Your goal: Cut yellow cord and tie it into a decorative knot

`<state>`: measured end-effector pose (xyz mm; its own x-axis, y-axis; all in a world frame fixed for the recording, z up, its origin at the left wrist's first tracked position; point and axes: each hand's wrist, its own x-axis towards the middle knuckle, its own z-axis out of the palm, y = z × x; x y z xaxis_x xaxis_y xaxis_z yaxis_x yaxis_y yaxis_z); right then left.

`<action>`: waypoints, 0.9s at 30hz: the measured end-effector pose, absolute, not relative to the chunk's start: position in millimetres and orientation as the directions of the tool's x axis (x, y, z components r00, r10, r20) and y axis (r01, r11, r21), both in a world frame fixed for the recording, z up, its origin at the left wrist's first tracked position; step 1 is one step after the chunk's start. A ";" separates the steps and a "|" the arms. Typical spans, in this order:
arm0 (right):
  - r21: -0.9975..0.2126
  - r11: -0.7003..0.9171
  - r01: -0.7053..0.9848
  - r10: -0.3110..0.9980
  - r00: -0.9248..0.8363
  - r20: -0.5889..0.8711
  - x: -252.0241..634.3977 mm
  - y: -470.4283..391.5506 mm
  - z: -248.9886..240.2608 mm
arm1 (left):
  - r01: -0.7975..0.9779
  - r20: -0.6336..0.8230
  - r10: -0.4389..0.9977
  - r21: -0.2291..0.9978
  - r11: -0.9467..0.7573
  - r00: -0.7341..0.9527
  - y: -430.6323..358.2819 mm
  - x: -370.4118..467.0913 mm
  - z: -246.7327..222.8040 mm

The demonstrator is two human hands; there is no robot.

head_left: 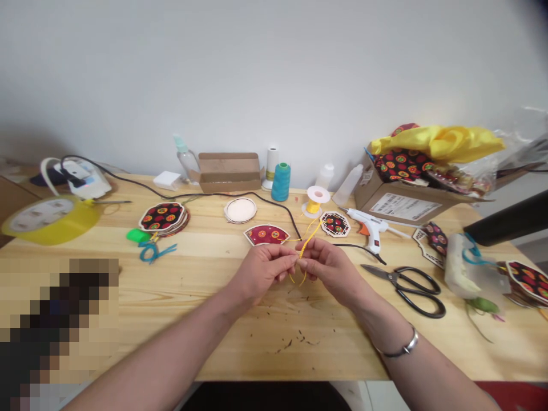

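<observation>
My left hand (270, 267) and my right hand (320, 260) meet above the middle of the table, fingers pinched on a yellow cord (306, 244). A twisted or braided length of it rises from between the fingertips, and two loose ends hang below. Just beyond my hands lies a fan-shaped red fabric piece (262, 234) with a pale border. A yellow strand runs across that piece towards the spool of yellow cord (314, 206). To the right of the spool is a black flowered piece (335, 224) in a cut-out frame. My fingers partly hide the cord.
Black-handled scissors (398, 278) and a white glue gun (371, 228) lie to the right. A carton (385, 197) of fabric stands behind. Teal thread (281, 182) stands at the back. On the left are a stack of flowered pieces (162, 217) and yellow tape (81, 225).
</observation>
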<state>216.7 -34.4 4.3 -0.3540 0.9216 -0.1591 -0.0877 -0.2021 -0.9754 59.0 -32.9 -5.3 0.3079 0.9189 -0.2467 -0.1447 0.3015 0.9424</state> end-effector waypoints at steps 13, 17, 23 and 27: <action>-0.953 -0.272 -0.136 0.914 -0.347 -0.211 218.0 -34.1 0.8 | -0.125 -0.256 0.914 0.944 0.307 0.315 -33.8 59.1 -2.2; -0.960 -0.260 -0.101 0.934 -0.278 -0.224 218.1 -33.1 0.4 | -0.123 -0.251 0.914 0.945 0.302 0.319 -33.9 58.9 -1.4; -0.979 -0.203 -0.028 0.945 -0.267 -0.189 218.5 -34.0 2.1 | -0.107 -0.229 0.915 0.955 0.277 0.332 -34.3 57.9 -1.5; -0.974 -0.192 -0.120 0.933 -0.329 -0.143 218.7 -34.2 0.8 | -0.098 -0.213 0.921 0.961 0.257 0.326 -34.4 57.9 -2.3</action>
